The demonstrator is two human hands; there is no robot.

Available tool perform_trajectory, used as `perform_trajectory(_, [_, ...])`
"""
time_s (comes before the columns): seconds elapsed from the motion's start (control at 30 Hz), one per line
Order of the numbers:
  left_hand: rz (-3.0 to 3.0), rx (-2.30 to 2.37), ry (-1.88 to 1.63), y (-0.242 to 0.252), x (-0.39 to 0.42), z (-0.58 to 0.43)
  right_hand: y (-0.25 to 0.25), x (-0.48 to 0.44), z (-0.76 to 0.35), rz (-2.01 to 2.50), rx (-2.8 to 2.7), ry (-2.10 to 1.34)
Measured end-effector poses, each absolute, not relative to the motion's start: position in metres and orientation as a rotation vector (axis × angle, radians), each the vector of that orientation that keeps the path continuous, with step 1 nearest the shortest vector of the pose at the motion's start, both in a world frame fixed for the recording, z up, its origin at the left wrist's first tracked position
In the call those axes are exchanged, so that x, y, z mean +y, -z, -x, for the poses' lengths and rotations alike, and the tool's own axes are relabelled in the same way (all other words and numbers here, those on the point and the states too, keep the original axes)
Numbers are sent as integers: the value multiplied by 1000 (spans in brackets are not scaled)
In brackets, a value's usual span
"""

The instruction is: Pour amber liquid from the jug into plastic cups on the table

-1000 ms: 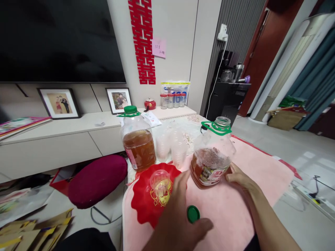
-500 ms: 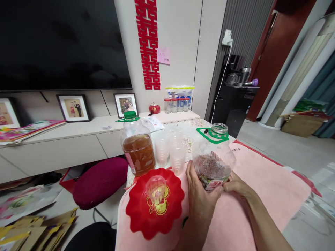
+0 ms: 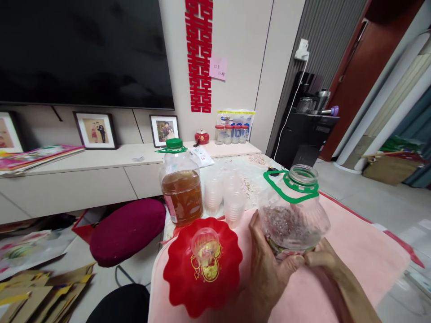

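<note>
A clear plastic jug [image 3: 292, 220] with a green handle ring and an uncapped mouth is gripped between my two hands, above the pink cloth. It tilts a little, and frothy bubbles show inside. My left hand [image 3: 269, 269] wraps round its lower left side, thumb in front. On the lower right, my right hand [image 3: 325, 264] grips it, with part of its fingers hidden behind. To the left, a red flower-shaped dish [image 3: 182, 264] holds a clear plastic cup [image 3: 204, 244]. Behind the dish, a second jug [image 3: 182, 193] of brown liquid has its green cap on.
Stacked clear cups [image 3: 235, 204] stand between the two jugs. The pink cloth [image 3: 363, 233] covers the near table. A maroon stool [image 3: 129, 231] is at left. Red-lidded jars [image 3: 228, 134] line the cabinet, and a black appliance [image 3: 305, 139] stands back right.
The jug in my hands has come nearer and shifted right, and its mouth now looks larger. Both hands have moved along with it, still gripping. The view has shifted slightly.
</note>
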State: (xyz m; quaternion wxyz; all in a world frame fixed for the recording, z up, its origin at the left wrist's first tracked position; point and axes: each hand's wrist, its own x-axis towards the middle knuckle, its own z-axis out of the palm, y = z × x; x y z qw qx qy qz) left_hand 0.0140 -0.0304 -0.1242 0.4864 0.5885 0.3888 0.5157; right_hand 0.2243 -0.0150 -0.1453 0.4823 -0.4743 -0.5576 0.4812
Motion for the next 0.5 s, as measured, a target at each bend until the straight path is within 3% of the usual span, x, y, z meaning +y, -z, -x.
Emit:
perform_trajectory(0.23, [-1141,509,-1227,102,-33,-18,123,-42,-228,1166,-1411,-1110])
perform_trajectory(0.5, [-1379,927,-1229,114,-32,-18,144,-35,-230,1179,-1381,-1127])
